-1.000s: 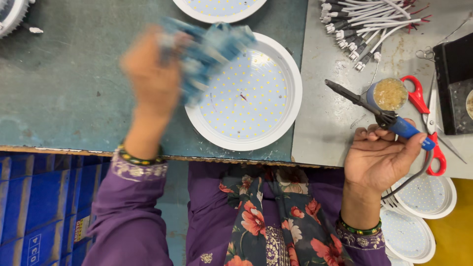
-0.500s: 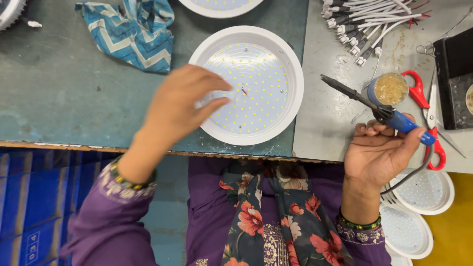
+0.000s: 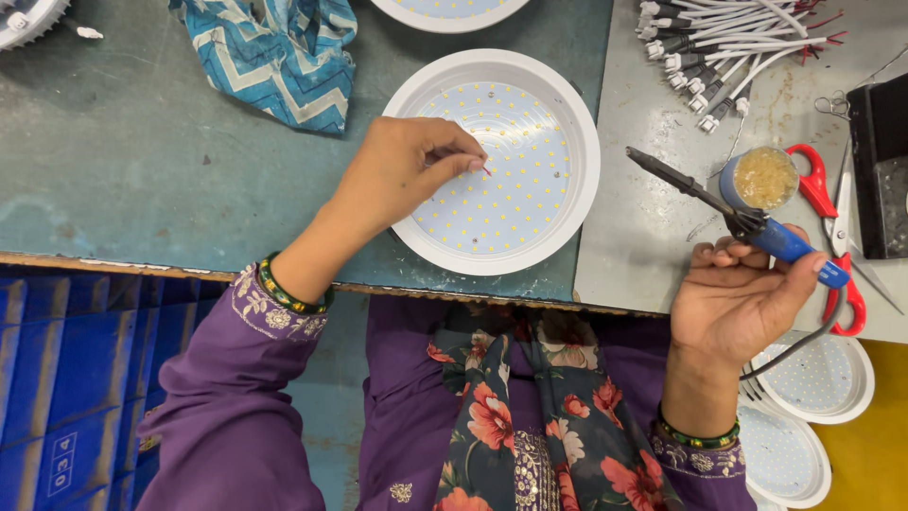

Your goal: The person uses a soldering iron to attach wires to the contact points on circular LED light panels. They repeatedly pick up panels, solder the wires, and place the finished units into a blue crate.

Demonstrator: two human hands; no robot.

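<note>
Nearest to you, below the worktop's (image 3: 142, 189) front edge, your purple sleeves and flowered scarf (image 3: 530, 416) fill the lower view, with a stack of round white lamp housings (image 3: 813, 397) at your right side. Just above them, your right hand (image 3: 742, 298) is closed around the blue handle of a soldering iron (image 3: 747, 222); its dark tip points up and to the left over the grey part of the worktop, clear of the lamp. Beside the iron stand a small round tin of yellowish flux (image 3: 764, 178) and red-handled scissors (image 3: 832, 227). Farther in, your left hand (image 3: 402, 175) lies over the left rim of the round white LED panel (image 3: 511, 170), thumb and forefinger pressed together on a thin red wire end at the dotted plate. The panel sits flat on the green surface. Beyond it lie a blue zigzag cloth (image 3: 274, 52) at the left, another white housing (image 3: 449, 9) at the top edge, and a bundle of white wired connectors (image 3: 728, 43) at the far right.
</note>
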